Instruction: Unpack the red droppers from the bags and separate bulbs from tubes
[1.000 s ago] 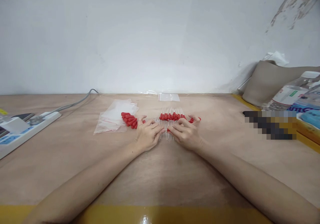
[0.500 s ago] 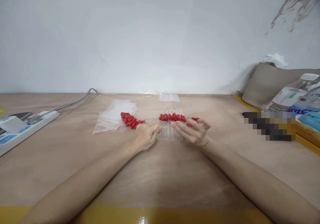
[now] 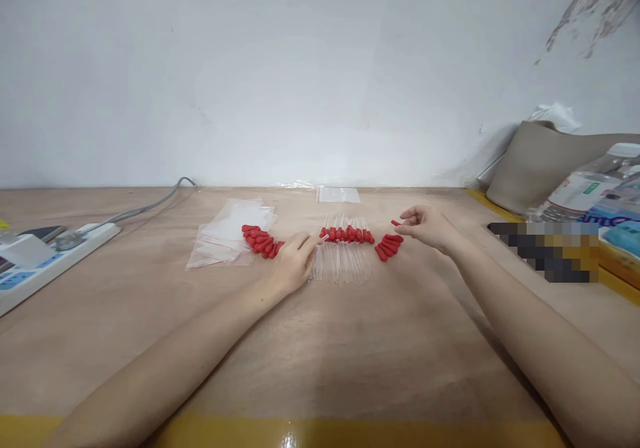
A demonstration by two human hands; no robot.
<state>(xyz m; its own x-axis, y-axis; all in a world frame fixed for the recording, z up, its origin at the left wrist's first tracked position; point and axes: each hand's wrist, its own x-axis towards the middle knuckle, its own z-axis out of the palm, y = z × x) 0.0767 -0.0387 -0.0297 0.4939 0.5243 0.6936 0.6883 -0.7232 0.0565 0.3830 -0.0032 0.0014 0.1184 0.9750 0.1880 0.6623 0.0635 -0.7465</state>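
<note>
My left hand (image 3: 295, 261) is closed at the left end of a row of thin clear glass tubes (image 3: 343, 263). A pale tube end (image 3: 325, 237) pokes out past its fingertips; the rest of that tube is hidden by the hand. To the right, my right hand (image 3: 425, 227) pinches a small red rubber bulb (image 3: 396, 223) above the table. Just below it lies a small fan of red bulbs (image 3: 389, 247). Behind the loose tubes is a row of droppers (image 3: 346, 235), red bulbs with clear tubes. More red bulbs (image 3: 257, 240) curve away left of my left hand.
Clear zip bags (image 3: 220, 235) lie in a pile at the left, and another bag (image 3: 339, 195) rests by the wall. A white power strip (image 3: 95, 238) with a grey cable is far left. Bottles (image 3: 575, 191) and a blurred dark object (image 3: 545, 251) stand at the right.
My right hand has moved right and up, away from the tubes, and now holds a red bulb. My left hand has stayed near the tubes, its fingers turned slightly upward.
</note>
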